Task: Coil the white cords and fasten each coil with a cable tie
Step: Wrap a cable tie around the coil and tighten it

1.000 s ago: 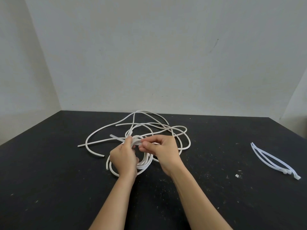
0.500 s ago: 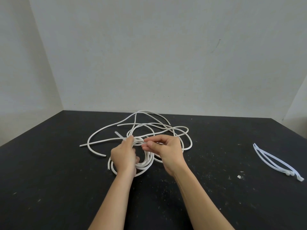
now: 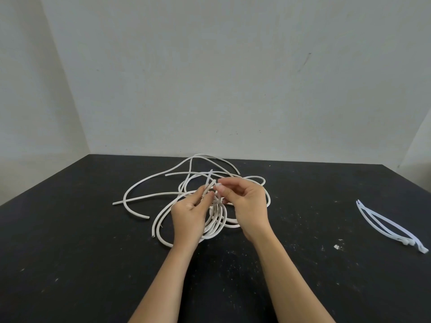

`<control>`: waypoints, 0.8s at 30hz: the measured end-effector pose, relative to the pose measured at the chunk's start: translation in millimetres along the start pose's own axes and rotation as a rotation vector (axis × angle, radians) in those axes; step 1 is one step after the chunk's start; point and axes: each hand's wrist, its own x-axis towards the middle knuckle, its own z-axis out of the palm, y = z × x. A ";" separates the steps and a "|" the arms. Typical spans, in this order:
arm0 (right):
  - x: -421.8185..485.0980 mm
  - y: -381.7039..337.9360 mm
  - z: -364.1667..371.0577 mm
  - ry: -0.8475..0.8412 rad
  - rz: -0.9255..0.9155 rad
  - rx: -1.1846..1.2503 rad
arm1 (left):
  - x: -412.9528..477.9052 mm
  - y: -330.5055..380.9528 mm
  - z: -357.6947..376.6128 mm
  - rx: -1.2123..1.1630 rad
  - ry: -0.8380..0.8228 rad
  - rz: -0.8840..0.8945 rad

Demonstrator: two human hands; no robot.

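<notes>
A small coil of white cord (image 3: 215, 229) lies on the black table (image 3: 70, 252) between my hands. My left hand (image 3: 189, 216) holds the coil's left side and pinches a thin pale strip (image 3: 209, 184), seemingly a cable tie's tail, which points up and away. My right hand (image 3: 248, 203) is curled at the coil's top; its forefinger tip meets the strip's end and its thumb sits by the bound spot. Loose white cords (image 3: 149, 180) spread in loops behind and to the left. The tie's head is hidden by my fingers.
Spare white cable ties (image 3: 387, 226) lie in a bunch at the right side of the table. A pale wall rises just behind the table's far edge. White specks dot the dark surface.
The thin strip pointed left from the coil; now it stands up between my fingertips. Both hands have lifted slightly at the coil's top. The loose cords and spare ties lie as before.
</notes>
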 end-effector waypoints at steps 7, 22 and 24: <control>2.0 5.0 3.2 0.056 -0.022 0.071 | 2.6 -1.4 -2.9 0.025 0.041 0.067; -3.8 7.5 10.0 0.053 -0.228 -0.314 | 2.4 3.5 -8.6 0.188 -0.059 0.205; -3.3 7.3 9.2 0.061 -0.244 -0.318 | 2.8 3.8 -7.3 0.148 -0.059 0.153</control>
